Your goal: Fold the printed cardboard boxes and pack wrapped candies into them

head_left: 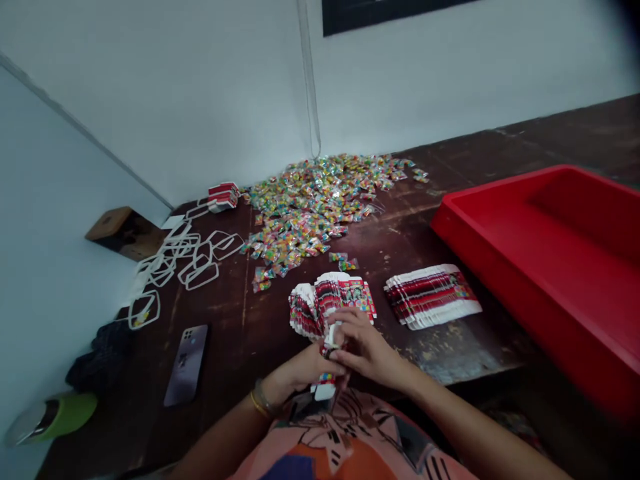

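"What are the hands doing?"

"Both grip a small printed carton, just in front of the person's clothing. The left hand wraps its middle; the right hand has its thumb and fingers bent about the far end."

"Which way does it point?"

"Its long axis runs near to far, leaning slightly right at the far end. A white flap shows at the near end. I can't tell what's inside."

"And the arms?"

"The forearms come in from near left and near right, and meet at the carton. Bands circle the left wrist."

"What lies around them?"

"Just beyond, a fanned pile of flattened cartons; to its right, a second row of flattened cartons. Farther off, a broad heap of clear sachets with multicoloured pieces inside."

"Any bigger containers?"

"A red tray on the right, its long side slanting past the second row. On the left of the surface are a phone, a green container, white frames and, farther, a brown box."
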